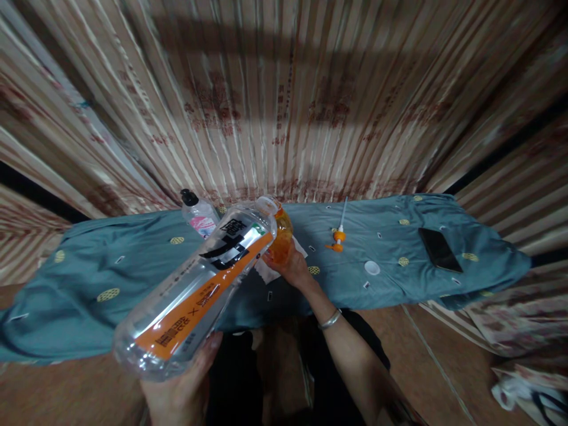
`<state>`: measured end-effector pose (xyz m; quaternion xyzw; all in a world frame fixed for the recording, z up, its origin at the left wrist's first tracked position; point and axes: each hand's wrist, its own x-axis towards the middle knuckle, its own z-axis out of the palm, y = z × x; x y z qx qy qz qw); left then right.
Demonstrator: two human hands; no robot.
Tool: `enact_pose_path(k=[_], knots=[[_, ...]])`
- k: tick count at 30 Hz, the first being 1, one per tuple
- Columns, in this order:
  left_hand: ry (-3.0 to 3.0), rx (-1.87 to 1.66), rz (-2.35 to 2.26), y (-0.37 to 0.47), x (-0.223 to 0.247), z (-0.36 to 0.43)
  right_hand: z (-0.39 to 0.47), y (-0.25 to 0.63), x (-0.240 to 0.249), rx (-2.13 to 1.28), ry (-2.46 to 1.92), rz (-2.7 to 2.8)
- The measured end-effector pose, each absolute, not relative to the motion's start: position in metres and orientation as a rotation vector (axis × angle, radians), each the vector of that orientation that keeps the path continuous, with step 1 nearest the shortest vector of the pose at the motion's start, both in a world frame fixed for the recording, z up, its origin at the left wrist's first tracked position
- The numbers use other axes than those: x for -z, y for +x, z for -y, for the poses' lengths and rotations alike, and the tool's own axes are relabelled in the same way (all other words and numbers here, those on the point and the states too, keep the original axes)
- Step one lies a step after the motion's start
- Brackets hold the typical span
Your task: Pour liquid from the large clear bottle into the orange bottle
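A large clear plastic bottle (190,290) with an orange and black label is tilted, its neck end up and to the right. My left hand (186,373) grips it near its lower end. My right hand (290,265) is wrapped round a smaller bottle of amber liquid (282,236). The mouth end of the large bottle meets the top of the amber bottle; whether liquid is flowing I cannot tell. Under the amber bottle lies a white tissue (265,272). To the right rests an orange pump head with its tube (338,236).
A green patterned cloth (146,266) covers the narrow table. A clear bottle with a black cap (200,214) stands at the back left. A white round cap (371,268) and a black phone (439,249) lie on the right. Striped curtains (284,118) hang close behind.
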<state>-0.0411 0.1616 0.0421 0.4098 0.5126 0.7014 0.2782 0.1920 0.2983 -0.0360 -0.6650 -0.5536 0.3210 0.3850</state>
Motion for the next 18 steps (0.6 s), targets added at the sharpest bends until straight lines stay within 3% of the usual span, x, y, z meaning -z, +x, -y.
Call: enact_pose_path(k=[8,18], knots=[[0.947,-1.905,-1.317,-0.019,-0.067,-0.159,-0.297,0.19,0.03,-0.809,-1.727,1.422],[0.966,-1.894,-1.295,-0.022,-0.06,-0.16,-0.297,0.189,0.029,-0.788,-1.768,1.408]])
